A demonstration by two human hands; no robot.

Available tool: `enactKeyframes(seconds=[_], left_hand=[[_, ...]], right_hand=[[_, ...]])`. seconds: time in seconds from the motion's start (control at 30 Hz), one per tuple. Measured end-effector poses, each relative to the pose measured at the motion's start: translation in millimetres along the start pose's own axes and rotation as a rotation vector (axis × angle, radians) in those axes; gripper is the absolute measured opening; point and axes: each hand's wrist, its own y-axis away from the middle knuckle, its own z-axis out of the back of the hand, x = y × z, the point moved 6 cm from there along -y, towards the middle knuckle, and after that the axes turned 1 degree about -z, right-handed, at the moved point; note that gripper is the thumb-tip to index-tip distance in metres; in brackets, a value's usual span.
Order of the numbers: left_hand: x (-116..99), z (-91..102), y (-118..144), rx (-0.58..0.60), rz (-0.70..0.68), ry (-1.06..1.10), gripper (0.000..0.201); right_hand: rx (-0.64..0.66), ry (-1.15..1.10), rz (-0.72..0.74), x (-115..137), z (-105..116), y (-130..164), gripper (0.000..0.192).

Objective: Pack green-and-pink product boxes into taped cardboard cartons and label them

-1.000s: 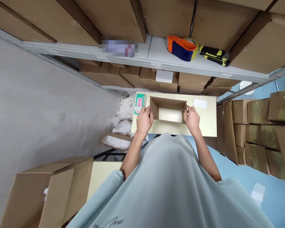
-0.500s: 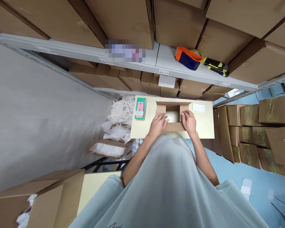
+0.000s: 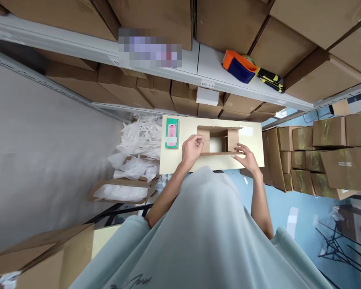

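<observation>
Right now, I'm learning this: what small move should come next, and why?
Probably fold the long near flap of the open brown cardboard box inward: both short side flaps are turned in, the gap between is uncovered, and the right hand is by that edge.

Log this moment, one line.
carton: open; left hand: curled at its left; right hand: spread at its right; green box: on table

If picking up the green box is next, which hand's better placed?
Likely the left hand: it is nearer the green box, while the right hand is at the right end of the open carton.
</observation>
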Motion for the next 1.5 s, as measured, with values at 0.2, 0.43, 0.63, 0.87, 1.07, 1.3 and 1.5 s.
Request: enactKeyframes(seconds=[0.2,0.43,0.63,0.87,1.07,1.3,1.5], left_hand=[[-22,10.2,-44,0.021,-0.165,0.039,0.052],[1,-11.4,-20,0.191,-0.19,-0.101,0.03],[15,-17.7,7,0.074,-0.108,-0.113,0.03],[40,-37.1,-40,-0.034,-0.057,-0.08,0.043],[70,-41.0,-65,0.135,-0.057,0.064,0.08],[70,-15.6,-19,0.258,-0.094,0.042,0.076],[72,-12.2,-5,0.17,-0.058,0.024,0.074]], right_hand=[[-0.189,0.052,-0.122,-12,2,-21,0.079],[-0.214,0.24,-0.083,-18,-10,-35,0.084],[-0.185,0.216,-0.022,-16,-21,-70,0.059],[-0.203,0.144,-0.141,-28,-32,-138,0.091],[-0.159,0.145,-0.171,-30,-39,-137,0.092],[-0.251,0.167,-0.257,-30,-71,-49,0.083],[-0.247,0.158,-0.261,-28,-75,-45,0.078]])
